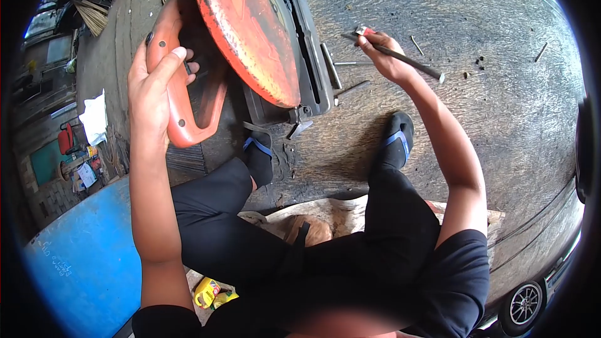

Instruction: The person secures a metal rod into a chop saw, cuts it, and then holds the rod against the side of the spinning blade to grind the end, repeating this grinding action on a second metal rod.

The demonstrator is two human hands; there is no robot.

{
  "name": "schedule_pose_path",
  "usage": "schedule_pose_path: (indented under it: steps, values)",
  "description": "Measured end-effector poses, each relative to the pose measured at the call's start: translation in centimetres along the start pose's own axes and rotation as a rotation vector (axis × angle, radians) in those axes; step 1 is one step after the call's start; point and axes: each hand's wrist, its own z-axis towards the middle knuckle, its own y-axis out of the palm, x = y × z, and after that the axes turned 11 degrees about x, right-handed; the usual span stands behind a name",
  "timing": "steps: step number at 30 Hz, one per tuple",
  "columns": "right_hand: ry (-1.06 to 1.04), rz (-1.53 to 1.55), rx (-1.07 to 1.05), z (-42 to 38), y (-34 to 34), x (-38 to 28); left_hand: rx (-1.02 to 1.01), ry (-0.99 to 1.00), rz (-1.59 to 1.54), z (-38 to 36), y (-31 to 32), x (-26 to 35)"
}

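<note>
An orange chop saw [247, 31] with a worn, scraped guard stands in front of me on its dark base [307, 44]. My left hand [153, 84] is wrapped around its orange handle [181, 109], thumb across the grip and fingertips showing on the inner side. To the right of the saw, my right hand [382, 53] is closed on a dark metal rod [413, 66], which slants down to the right past the wrist. A small red-and-white piece [364, 31] shows at the fingertips of that hand; I cannot tell what it is.
Loose metal rods [354, 91] lie beside the saw base. Short metal bits [541, 52] are scattered over the stained floor [501, 119]. My sandalled foot [397, 138] rests near the rods. A blue surface [94, 256] is at lower left, a car wheel [524, 305] at lower right.
</note>
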Motion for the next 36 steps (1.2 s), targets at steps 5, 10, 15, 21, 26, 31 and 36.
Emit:
schedule_pose_path:
  steps: [5, 10, 15, 21, 26, 31, 36]
  values:
    - [0.242, 0.402, -0.098, -1.5, 1.3, 2.2, -0.006, 0.003, 0.001, 0.0, 0.0, 0.0]
    - [0.330, 0.204, -0.021, -2.6, 3.2, 0.9, 0.000, 0.000, -0.011, -0.1, 0.1, 0.0]
    - [0.516, 0.563, -0.080, -4.4, 5.0, 0.1, 0.002, 0.008, -0.009, -0.1, 0.1, 0.0]
    - [0.526, 0.615, -0.139, -5.3, 6.8, 2.2, 0.003, 0.015, -0.013, -0.2, 0.2, 0.0]
    - [0.622, 0.699, -0.246, -6.0, 6.8, 0.4, 0.001, 0.104, -0.091, 0.1, 0.4, -0.5]
    - [0.728, 0.801, -0.343, -6.8, 6.7, -0.8, -0.019, 0.029, 0.011, 0.0, -0.1, -0.1]
    - [0.865, 0.948, -0.482, -7.2, 6.9, -1.2, -0.018, 0.045, 0.053, 0.6, -0.3, -0.6]
